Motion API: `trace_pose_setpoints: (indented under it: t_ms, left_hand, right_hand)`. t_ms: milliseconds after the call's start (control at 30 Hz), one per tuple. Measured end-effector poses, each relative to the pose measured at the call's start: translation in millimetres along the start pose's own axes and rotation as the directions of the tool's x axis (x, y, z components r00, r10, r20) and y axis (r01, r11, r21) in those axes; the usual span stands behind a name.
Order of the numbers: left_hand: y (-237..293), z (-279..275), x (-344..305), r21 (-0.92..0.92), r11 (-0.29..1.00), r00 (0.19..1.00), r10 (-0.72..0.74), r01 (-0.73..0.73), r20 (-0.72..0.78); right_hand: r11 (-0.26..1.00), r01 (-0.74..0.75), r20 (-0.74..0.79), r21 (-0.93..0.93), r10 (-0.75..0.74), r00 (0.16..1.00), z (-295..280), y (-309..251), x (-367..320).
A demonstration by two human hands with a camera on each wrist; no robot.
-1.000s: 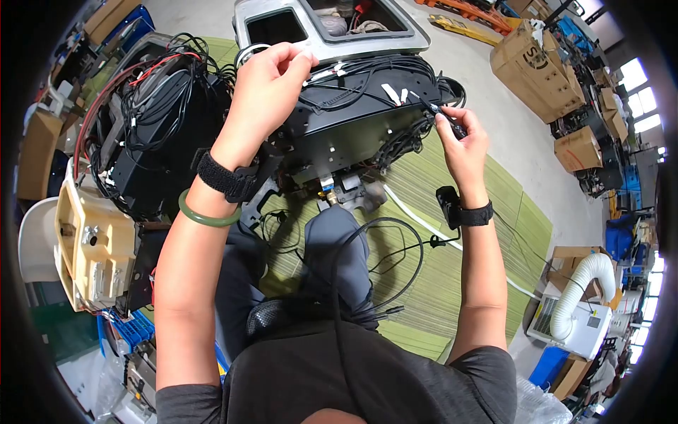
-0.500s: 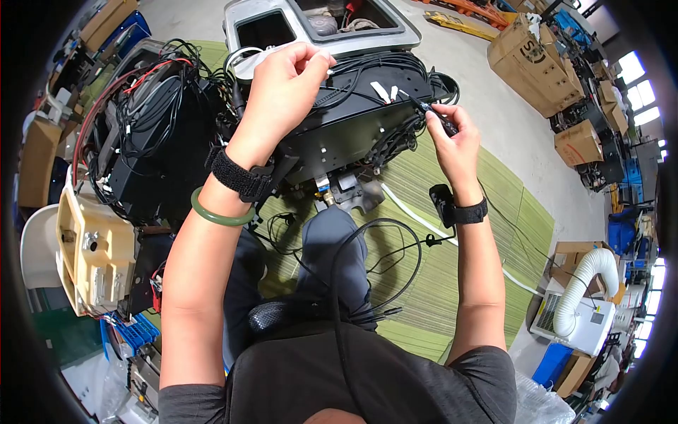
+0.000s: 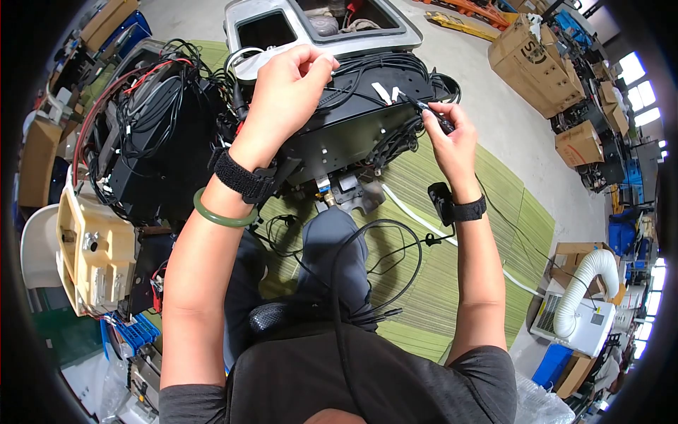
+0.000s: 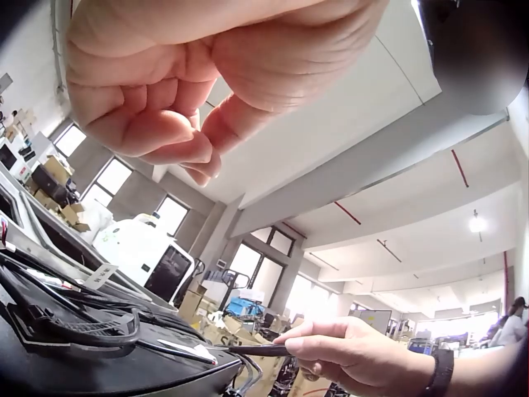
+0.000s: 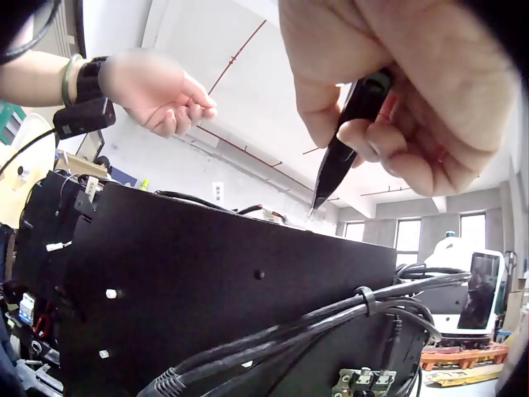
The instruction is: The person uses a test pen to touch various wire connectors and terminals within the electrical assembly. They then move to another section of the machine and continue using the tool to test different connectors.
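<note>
My left hand (image 3: 293, 88) hovers above the near left part of a black metal box (image 3: 339, 145). Its thumb and fingertips meet, and nothing shows between them in the left wrist view. Over the box's right end, my right hand (image 3: 452, 145) pinches a slim black pen-like tool (image 5: 343, 157) that tapers to a thin tip. That tip points down at the box's top edge, close to two white tags (image 3: 383, 93). Black cables (image 3: 385, 65) run along the top of the box. More cables (image 5: 306, 322) are bundled on its side.
A grey frame with openings (image 3: 321, 49) stands behind the box. To the left is another black unit (image 3: 145, 159) draped in cables, with a cream housing (image 3: 99, 247) before it. A black cable loop (image 3: 420, 258) hangs over my lap. Green matting (image 3: 487, 233) covers the floor.
The left hand has shifted right across the box, and the right hand slightly left with the pen-like tool still pinched. The view has turned a little. Over the last half second little has moved.
</note>
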State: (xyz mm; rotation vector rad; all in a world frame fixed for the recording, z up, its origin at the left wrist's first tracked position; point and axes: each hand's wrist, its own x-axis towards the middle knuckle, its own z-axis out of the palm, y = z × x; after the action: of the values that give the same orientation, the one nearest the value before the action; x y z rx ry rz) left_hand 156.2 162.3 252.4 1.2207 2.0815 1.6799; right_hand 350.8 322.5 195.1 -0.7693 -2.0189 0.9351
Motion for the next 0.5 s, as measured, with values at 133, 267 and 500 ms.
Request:
trace_pose_setpoints:
  t_ms: [133, 267, 500]
  left_hand:
    - [-1.1, -0.4, 0.4, 0.001, 1.000, 1.000, -0.006, 0.006, 0.001]
    - [-5.2, -0.3, 0.8, 0.009, 1.000, 0.999, -0.006, 0.005, 0.041]
    - [-4.2, 0.8, 1.8, 0.010, 1.000, 0.998, -0.028, 0.027, 0.047]
  right_hand:
    - [1.000, -0.008, 0.014, 0.011, 0.008, 1.000, 0.9, 3.8, 1.4]
    - [1.000, 0.026, 0.029, -0.007, -0.026, 0.999, 0.6, 2.5, 2.7]
    - [0.999, 0.038, 0.073, -0.022, -0.036, 0.997, -1.9, 6.1, 8.0]
